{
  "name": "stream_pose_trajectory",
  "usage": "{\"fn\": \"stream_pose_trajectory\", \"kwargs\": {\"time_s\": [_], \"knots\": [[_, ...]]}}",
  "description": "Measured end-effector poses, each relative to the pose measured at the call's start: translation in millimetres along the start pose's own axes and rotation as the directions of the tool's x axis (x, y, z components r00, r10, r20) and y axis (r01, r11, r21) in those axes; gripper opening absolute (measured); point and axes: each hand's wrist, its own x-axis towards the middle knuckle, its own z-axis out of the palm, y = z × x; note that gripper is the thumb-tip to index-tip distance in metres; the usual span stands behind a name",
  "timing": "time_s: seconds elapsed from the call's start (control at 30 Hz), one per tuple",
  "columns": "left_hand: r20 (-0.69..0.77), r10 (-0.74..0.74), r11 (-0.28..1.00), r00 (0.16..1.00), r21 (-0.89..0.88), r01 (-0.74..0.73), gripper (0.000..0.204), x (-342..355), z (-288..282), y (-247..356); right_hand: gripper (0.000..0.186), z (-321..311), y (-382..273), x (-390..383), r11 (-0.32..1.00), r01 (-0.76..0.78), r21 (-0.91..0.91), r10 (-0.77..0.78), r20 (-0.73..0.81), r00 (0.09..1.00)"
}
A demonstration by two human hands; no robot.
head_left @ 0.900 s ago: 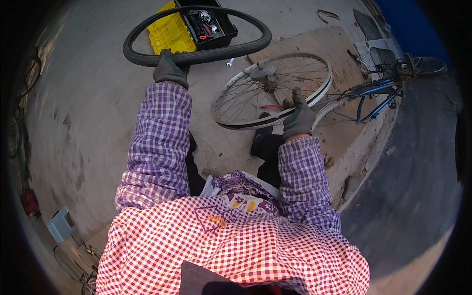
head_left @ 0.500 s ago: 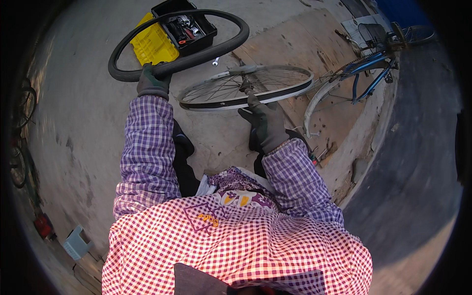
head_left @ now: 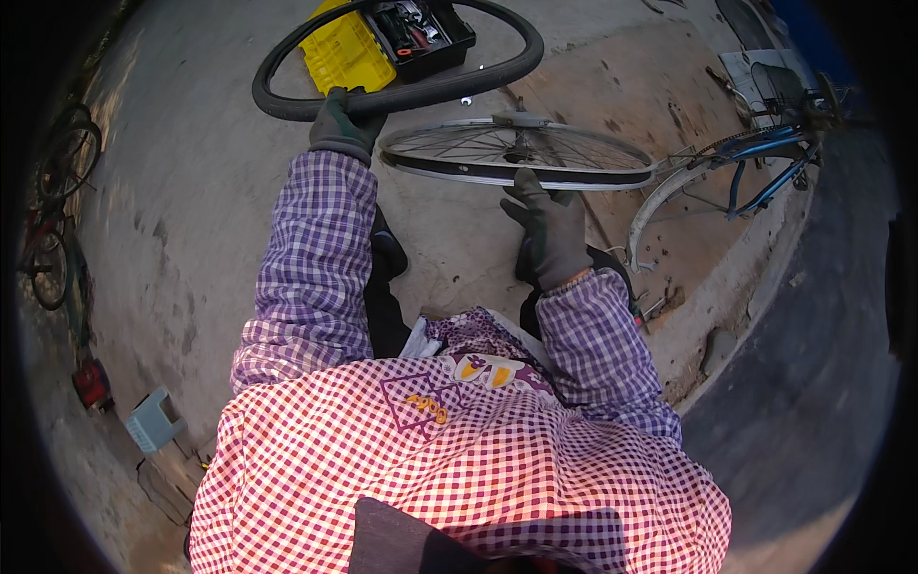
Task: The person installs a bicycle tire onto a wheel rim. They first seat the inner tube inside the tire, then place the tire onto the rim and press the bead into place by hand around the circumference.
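Note:
Grey-green work gloves cover both hands. My left hand (head_left: 346, 126) is closed round the near edge of a black bicycle tyre (head_left: 430, 96), which is off any rim and held out in front of me. My right hand (head_left: 553, 230) grips the near edge of a bare spoked bicycle wheel (head_left: 602, 179), with a finger over the rim and the thumb apart; its other fingers are partly hidden. The wheel lies tilted nearly flat, just right of and nearer than the tyre. A black strip runs round the wheel's side.
Beyond the tyre stands an open black toolbox (head_left: 435, 53) with a yellow lid (head_left: 349, 53) and several tools. A wrench (head_left: 467, 100) lies on the concrete. To the right are a blue bicycle frame (head_left: 765, 153) and a brown board (head_left: 612, 91). A pale blue basket (head_left: 155, 421) sits lower left.
The whole view has shifted, so everything sits further right and higher. My right hand's finger has drawn back from near the hub to the rim. The left hand keeps hold of the tyre.

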Motion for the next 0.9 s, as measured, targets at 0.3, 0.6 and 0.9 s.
{"fn": "stream_pose_trajectory", "kwargs": {"time_s": [0.3, 0.6, 0.9], "knots": [[0.098, -0.021, 0.999, 0.995, 0.052, 0.016, 0.048, -16.5, 6.9, -12.1, 0.044, -5.7, -3.9, -4.4, 0.993, 0.007, 0.114, -0.017, 0.092, 0.996], [0.242, 0.062, 0.998, 0.968, 0.013, -0.067, 0.044, -27.0, 17.5, -8.2, 0.047, -13.9, -11.5, 5.9, 0.879, -0.214, 0.427, 0.224, 0.029, 0.974], [0.457, 0.145, 0.982, 0.878, 0.045, -0.185, 0.040, -54.6, 46.7, 6.7, 0.035, -12.1, 8.5, -1.2, 0.843, -0.171, 0.511, 0.083, 0.190, 0.978]]}}
